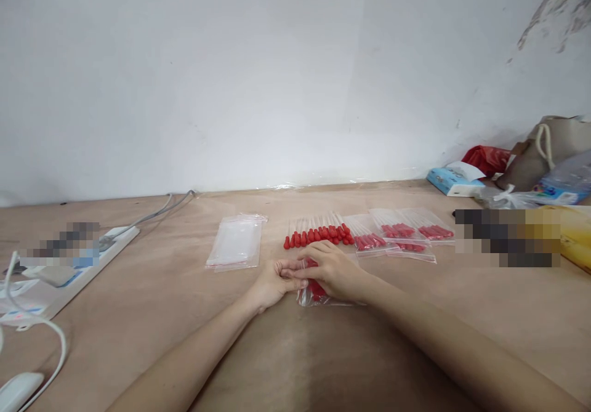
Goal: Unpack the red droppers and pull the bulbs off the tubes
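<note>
A clear zip bag [305,297] with red-bulbed droppers inside lies at the table's near middle. Its left end is pinched between the fingers and thumb of my left hand [276,284]. Over the top of the same bag bends my right hand [333,271], its fingers closed on the bag beside my left fingertips. Both hands hide part of the bag and its contents. Just beyond them, a row of loose droppers [316,235] has red bulbs toward me and thin clear tubes pointing away. To their right lie several filled zip bags [399,232], partly overlapping.
A stack of flat clear bags [236,242] lies left of the droppers. At the far left are a white power strip [115,249] and cables. A blue tissue pack [452,180], a cloth bag [530,153] and a yellow bag [577,233] stand at right. A wall [277,92] bounds the back.
</note>
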Demonstrator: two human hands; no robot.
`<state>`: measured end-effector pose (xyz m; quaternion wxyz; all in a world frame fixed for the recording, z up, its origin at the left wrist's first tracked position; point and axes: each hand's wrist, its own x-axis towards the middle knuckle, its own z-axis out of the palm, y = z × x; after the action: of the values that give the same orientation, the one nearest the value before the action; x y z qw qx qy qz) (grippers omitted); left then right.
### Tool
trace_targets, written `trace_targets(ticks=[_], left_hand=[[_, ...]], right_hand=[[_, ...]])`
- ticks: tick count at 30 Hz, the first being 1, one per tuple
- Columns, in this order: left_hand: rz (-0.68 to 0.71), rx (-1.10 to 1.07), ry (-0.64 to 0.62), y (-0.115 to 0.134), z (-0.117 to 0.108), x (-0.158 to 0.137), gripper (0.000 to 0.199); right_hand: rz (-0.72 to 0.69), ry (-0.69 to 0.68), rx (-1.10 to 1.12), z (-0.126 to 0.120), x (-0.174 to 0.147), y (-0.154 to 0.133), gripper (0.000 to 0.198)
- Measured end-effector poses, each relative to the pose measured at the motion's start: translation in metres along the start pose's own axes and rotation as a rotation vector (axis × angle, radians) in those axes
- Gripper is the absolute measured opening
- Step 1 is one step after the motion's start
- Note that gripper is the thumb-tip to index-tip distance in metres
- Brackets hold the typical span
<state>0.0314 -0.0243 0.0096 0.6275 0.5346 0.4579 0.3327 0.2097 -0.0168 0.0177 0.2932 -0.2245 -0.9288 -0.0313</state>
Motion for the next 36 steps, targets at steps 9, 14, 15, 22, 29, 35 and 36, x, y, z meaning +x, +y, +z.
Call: trace_targets(ticks=[9, 14, 15, 22, 29, 35, 36], left_hand=[[-0.039, 0.014, -0.012, 0.002, -0.002, -0.001, 0.043], [-0.094, -0.099, -0.004, 0.003, -0.003, -0.001, 0.040], [-0.097, -0.107, -0.003, 0.004, -0.001, -0.001, 0.040], [-0.036, -0.136, 0.003, 0.004, 0.013, -0.002, 0.036], [0.028, -0.005, 0.004, 0.006, 0.016, -0.003, 0.033], [0.116, 0.152, 0.076, -0.001, 0.013, 0.002, 0.015], [0.119, 0.178, 0.094, -0.003, 0.012, 0.003, 0.014]], right_hand=[[-0.096, 0.034, -0.019, 0.004, -0.004, 0.010, 0.020], [-0.061, 0.053, -0.037, 0.009, -0.006, 0.008, 0.018], [-0.056, 0.052, -0.046, 0.011, -0.006, 0.008, 0.017], [-0.042, 0.005, -0.060, 0.016, -0.006, 0.008, 0.016], [-0.004, -0.054, 0.060, 0.013, -0.005, 0.008, 0.016], [-0.002, 0.016, 0.194, 0.007, -0.006, 0.004, 0.016], [0.008, 0.034, 0.209, 0.005, -0.006, 0.004, 0.015]])
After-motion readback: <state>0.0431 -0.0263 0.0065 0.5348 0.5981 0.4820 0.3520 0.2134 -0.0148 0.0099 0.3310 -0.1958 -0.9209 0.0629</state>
